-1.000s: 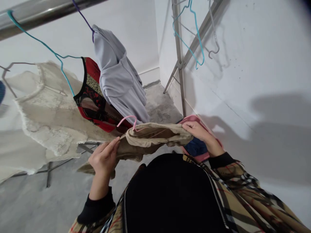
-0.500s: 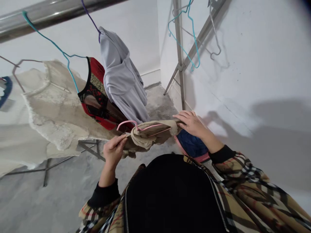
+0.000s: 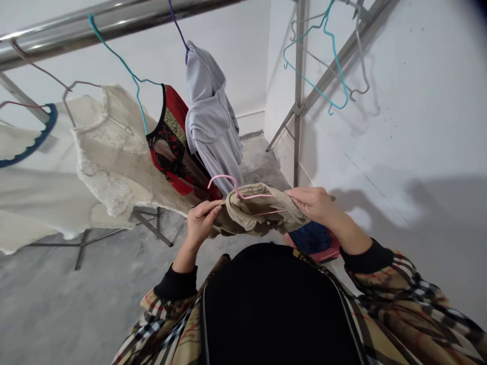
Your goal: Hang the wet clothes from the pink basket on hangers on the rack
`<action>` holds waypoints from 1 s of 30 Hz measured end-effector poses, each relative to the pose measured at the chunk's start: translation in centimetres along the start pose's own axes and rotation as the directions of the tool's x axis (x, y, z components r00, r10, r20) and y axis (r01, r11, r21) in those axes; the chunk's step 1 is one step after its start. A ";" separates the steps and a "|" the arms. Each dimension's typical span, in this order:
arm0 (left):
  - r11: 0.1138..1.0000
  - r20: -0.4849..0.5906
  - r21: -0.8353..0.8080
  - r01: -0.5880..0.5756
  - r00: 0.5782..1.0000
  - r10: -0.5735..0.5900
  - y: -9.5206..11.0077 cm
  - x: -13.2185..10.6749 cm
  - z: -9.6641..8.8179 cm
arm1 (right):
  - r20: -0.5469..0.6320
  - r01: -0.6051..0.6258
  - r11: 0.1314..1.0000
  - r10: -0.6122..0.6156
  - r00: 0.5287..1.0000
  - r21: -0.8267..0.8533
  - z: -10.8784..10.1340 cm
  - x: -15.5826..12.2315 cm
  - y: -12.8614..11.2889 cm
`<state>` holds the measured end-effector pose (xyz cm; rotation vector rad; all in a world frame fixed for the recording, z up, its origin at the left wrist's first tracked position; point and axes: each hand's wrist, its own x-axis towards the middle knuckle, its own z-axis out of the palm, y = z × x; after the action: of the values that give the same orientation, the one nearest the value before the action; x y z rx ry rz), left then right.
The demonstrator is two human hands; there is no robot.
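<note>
A beige garment (image 3: 247,220) hangs between my two hands, in front of my body. A pink hanger (image 3: 236,187) sits inside its neck opening, its hook sticking up and pointing left. My left hand (image 3: 201,219) pinches the garment's left shoulder between thumb and fingers. On the opposite side, my right hand (image 3: 314,204) grips the right shoulder edge, fingers pressed together on the cloth. The garment's lower part is mostly hidden from above.
A metal rail (image 3: 125,25) carries a grey hooded garment (image 3: 211,101), a red and black top (image 3: 169,139) and a cream lace garment (image 3: 110,147). Blue hangers (image 3: 310,83) hang at the right on the rack frame. A pink basin (image 3: 331,252) with dark blue cloth stands on the floor.
My view has turned slightly left, so the rail and clothes appear farther right. My right hand has shifted its grip at the garment's right shoulder; my left hand still pinches the other side.
</note>
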<state>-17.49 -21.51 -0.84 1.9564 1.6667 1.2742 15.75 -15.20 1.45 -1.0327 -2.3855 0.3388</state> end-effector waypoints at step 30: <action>0.956 -0.047 0.273 -0.104 0.991 0.121 -0.4 0.8 0.0 | -0.233 -0.015 1.000 0.020 0.972 0.024 2.6 -1.6 0.7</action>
<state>-17.82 -20.71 -0.79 2.2169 1.8693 1.2127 15.69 -15.98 -1.65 -1.0239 -2.1598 0.2352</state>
